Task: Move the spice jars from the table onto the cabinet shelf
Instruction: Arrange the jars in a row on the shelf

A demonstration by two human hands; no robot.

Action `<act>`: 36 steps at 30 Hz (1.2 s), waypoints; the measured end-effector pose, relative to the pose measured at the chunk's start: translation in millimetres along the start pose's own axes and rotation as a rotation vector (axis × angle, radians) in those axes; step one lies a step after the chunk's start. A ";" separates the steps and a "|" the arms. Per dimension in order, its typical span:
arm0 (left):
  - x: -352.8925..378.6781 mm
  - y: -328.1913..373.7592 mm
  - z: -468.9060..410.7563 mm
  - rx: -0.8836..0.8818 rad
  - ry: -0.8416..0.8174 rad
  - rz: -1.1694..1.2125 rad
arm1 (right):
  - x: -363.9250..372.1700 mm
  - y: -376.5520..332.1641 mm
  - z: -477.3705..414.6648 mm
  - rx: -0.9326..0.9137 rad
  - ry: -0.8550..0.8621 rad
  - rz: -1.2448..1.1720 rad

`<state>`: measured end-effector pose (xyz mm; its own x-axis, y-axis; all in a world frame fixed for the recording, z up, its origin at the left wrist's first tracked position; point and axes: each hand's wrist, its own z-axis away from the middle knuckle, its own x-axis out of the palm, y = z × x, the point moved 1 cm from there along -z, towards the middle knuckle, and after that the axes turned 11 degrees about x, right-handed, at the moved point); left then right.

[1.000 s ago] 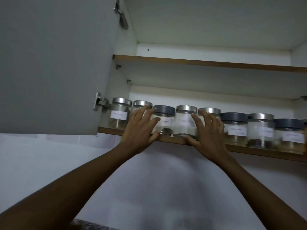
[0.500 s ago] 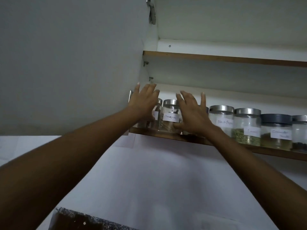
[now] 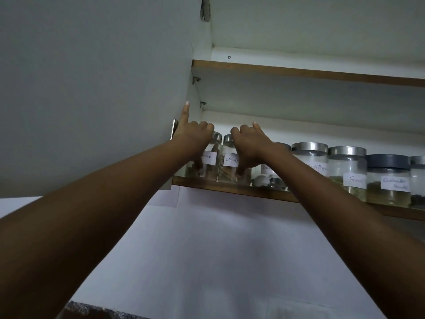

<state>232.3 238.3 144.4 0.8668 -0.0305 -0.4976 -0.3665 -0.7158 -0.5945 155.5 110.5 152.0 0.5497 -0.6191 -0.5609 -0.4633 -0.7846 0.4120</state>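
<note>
Several labelled glass spice jars stand in a row on the lower cabinet shelf [image 3: 232,188]. My left hand [image 3: 193,138] grips the leftmost jar [image 3: 209,160]: fingers curled over its steel lid, one finger pointing up along the door edge. My right hand [image 3: 250,143] grips the second jar, labelled cinnamon [image 3: 230,165], with fingers over the lid and the thumb on its front. Right of them stand a partly hidden jar [image 3: 269,177], a black pepper jar [image 3: 309,155], a fennel jar [image 3: 347,166] and a dark-lidded coriander jar [image 3: 388,180].
The open grey cabinet door [image 3: 92,88] hangs close to my left hand, its hinge beside the leftmost jar. An upper shelf [image 3: 299,73] runs above the jars. A white wall lies below the cabinet, and a speckled counter corner [image 3: 92,310] shows at the bottom.
Both hands moved left along the row from the middle jars to the two leftmost ones. Their fingers went from spread flat to curled over the lids.
</note>
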 end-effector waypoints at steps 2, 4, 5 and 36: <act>1.3 1.0 -4.1 0.013 -0.007 -0.009 | 2.0 -1.3 -2.5 -0.012 0.001 0.024; 5.1 3.0 -9.4 0.014 -0.021 -0.007 | 6.2 -2.7 -5.0 -0.021 -0.009 0.036; 7.7 3.8 -12.5 0.012 -0.028 -0.009 | 8.4 -3.1 -6.6 -0.020 -0.012 0.039; 84.7 22.5 -82.2 -0.058 -0.140 0.215 | 82.5 -37.8 -96.6 0.151 -0.286 0.064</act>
<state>325.2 162.2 140.8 0.7147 -0.0926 -0.6933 -0.5137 -0.7423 -0.4304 285.5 85.9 159.5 0.3088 -0.6154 -0.7252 -0.6004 -0.7175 0.3532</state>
